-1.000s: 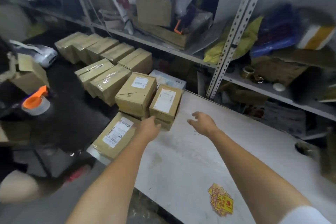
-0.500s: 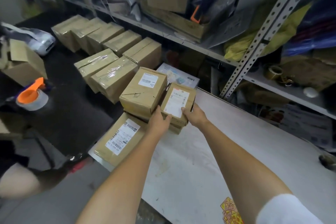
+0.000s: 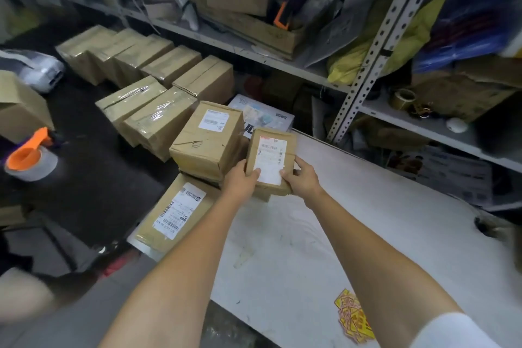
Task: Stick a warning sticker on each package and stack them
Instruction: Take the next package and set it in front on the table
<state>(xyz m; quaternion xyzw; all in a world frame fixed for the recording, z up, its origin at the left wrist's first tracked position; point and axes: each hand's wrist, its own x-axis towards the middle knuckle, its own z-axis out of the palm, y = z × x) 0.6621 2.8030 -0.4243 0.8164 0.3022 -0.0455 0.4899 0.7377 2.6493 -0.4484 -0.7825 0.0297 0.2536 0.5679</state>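
A small brown package (image 3: pixel 271 150) with a white shipping label sits at the far left corner of the white table (image 3: pixel 324 234). My left hand (image 3: pixel 241 182) grips its near left corner and my right hand (image 3: pixel 302 179) grips its near right corner. It rests on another brown parcel whose edge shows under it. A bigger labelled box (image 3: pixel 207 140) stands just left of it, and a flat labelled package (image 3: pixel 175 212) lies at the table's left edge. A pile of yellow warning stickers (image 3: pixel 353 316) lies on the table near me, partly behind my right forearm.
Several tape-wrapped brown boxes (image 3: pixel 147 110) lie on the dark surface to the left. A tape roll with an orange dispenser (image 3: pixel 29 159) stands far left. Metal shelving (image 3: pixel 367 45) crammed with cartons and bags runs along the back. A white printed box (image 3: pixel 262 116) lies behind the packages.
Both hands reached forward from above the table and closed on the small labelled package, which now looks slightly raised at its near end. My view moved closer to the packages.
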